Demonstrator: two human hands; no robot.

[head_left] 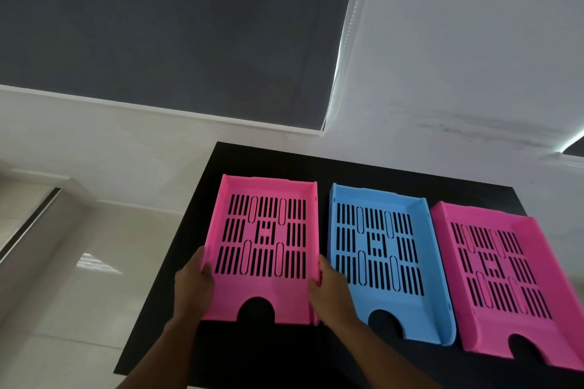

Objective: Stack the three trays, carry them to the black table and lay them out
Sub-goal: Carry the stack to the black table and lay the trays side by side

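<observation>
On black table (189, 341), both hands (192, 281) grip left pink tray (268, 294) lengthwise, notch facing person.

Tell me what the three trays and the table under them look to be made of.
Left pink tray, blue tray and right pink tray: probably moulded plastic, matte to faintly satin, judging by uniform colour, thin walls and neatly cut slots. Black table: material unclear; a flat, dull, reflection-free black surface, perhaps laminate or a cloth cover.

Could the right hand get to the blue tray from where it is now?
Probably yes. The right hand grips the left pink tray on the side facing the blue tray, with nothing between them. It would have to let go first.
</observation>
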